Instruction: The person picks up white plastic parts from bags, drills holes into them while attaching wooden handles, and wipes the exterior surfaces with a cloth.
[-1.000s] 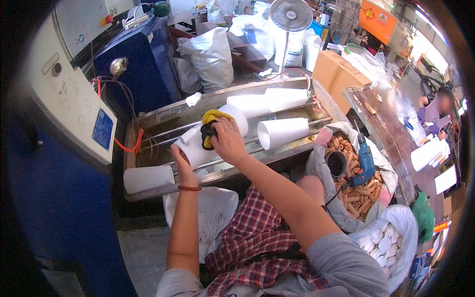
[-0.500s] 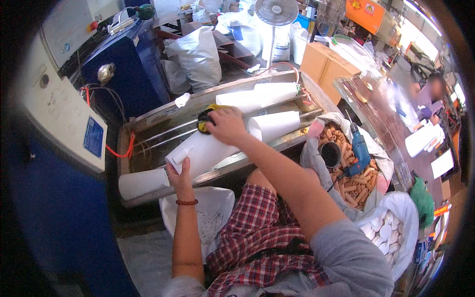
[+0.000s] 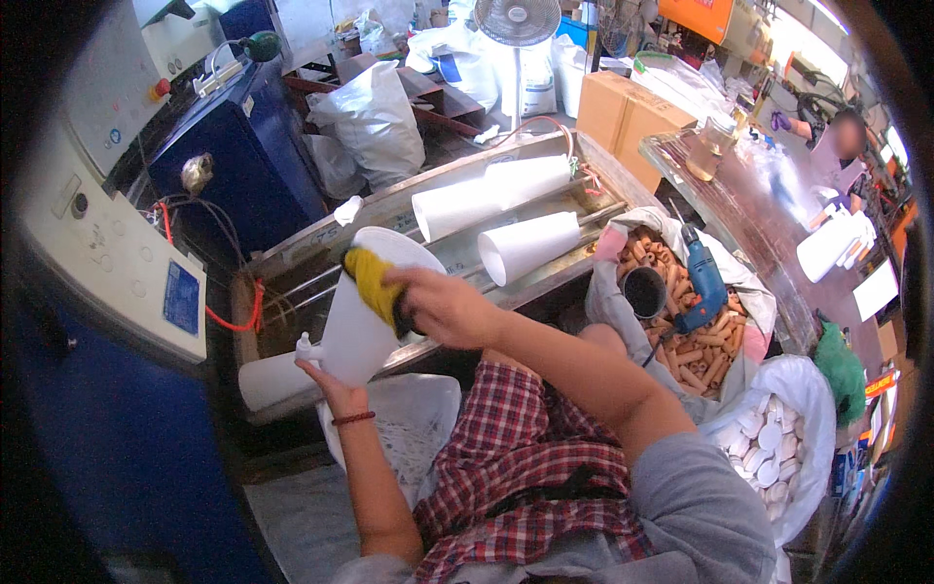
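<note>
My left hand point(image 3: 338, 391) grips a white plastic cone point(image 3: 348, 339) near its narrow spout end. The cone is tilted up, its wide open end facing away from me. With my right hand point(image 3: 455, 308) I hold a yellow-and-black cloth point(image 3: 376, 284) against the cone's right side, near the wide rim. Beyond lies a long shallow trough point(image 3: 316, 232) with metal rods along it. Across it rest another white cone point(image 3: 525, 248) and a pair of white cones point(image 3: 452, 206) end to end. A further white cone point(image 3: 276, 383) sits at the trough's near left end.
Beneath the trough is a white tub point(image 3: 443, 394) with white scraps. At right are a bag of brown cylindrical pieces point(image 3: 715, 358), a blue power drill point(image 3: 702, 284) and a bag of white discs point(image 3: 771, 446). A control cabinet point(image 3: 126, 253) stands left; a co-worker point(image 3: 839, 161) is far right.
The held cone has been lifted and swung toward me, its wide end now raised. My right hand and the cloth have come nearer and to the left with it.
</note>
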Motion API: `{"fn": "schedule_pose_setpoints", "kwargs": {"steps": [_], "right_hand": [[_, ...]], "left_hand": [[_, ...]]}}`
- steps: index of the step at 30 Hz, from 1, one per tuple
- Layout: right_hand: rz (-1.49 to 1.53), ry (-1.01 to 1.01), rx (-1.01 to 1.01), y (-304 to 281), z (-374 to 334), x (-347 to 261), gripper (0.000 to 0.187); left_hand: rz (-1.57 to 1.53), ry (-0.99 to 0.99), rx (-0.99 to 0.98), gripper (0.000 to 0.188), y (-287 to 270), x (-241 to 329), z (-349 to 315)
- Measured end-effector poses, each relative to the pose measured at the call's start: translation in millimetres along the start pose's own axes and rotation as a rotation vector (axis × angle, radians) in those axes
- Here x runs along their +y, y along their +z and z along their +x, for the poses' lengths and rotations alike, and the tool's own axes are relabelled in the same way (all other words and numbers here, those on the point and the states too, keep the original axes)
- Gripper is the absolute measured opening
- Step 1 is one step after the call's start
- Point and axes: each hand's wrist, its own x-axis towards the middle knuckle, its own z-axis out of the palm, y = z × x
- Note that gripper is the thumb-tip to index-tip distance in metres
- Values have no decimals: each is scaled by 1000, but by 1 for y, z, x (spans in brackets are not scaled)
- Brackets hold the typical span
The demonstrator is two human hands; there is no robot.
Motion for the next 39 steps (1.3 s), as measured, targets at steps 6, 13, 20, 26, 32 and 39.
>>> {"fn": "schedule_pose_setpoints", "kwargs": {"steps": [6,13,20,26,32,39], "right_hand": [[-227,-396,-42,-12,-40,-12,9],[-184,12,428,-56,-48,-6,18],[892,865,793,-17,-52,27,31],[368,870,613,10,-64,-46,30],[415,377,177,67,-41,-50,27],[1266,543,567,55,-38,-51,25]], "left_hand": [[-19,-103,-77,83,1,7,-23],[-40,-115,-51,83,21,10,-48],[-114,-157,-124,86,60,-6,-64],[-43,22,-210,85,69,-22,-58],[-551,-242,-1085,68,33,-64,-33],[-93,-238,-823,58,42,-45,-23]]}}
